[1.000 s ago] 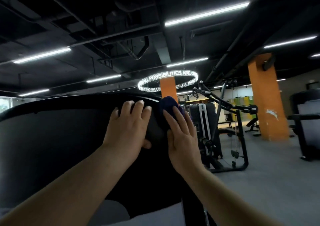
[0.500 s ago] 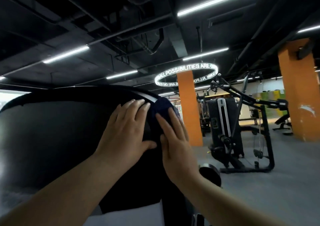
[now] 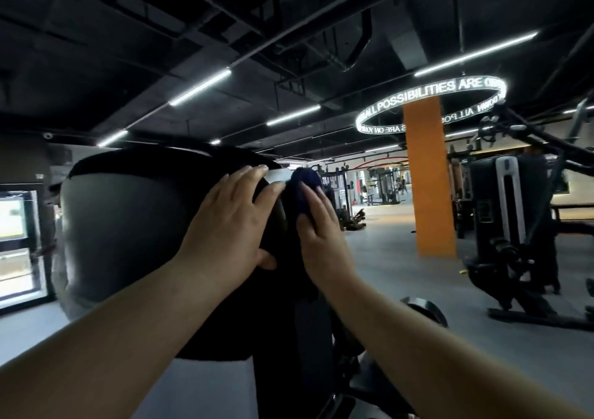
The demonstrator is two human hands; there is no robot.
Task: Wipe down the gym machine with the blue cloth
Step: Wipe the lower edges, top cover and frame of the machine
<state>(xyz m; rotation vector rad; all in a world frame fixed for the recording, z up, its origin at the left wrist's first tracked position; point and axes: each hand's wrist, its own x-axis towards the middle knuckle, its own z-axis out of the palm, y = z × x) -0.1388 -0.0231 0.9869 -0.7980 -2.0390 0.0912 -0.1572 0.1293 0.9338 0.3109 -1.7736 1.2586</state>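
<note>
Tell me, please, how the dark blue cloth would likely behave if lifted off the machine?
The dark blue cloth looks soft: it bunches over the black padded machine edge under the right hand, so it would probably droop limply. It seems light and unlikely to roll.

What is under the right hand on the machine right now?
The blue cloth lies under the right hand, pressed against the machine's dark edge. The cloth's lower part and the surface beneath are covered.

Views: one, head-worn, wide-angle.
Position: right behind the gym machine (image 3: pixel 128 226), at arm's reach.
Facing: forward and slightly upward, with much of the ceiling (image 3: pixel 193 33) in frame.
Nearness: both forearms fill the lower frame.
Far field: orange pillar (image 3: pixel 429 177), well beyond.
</note>
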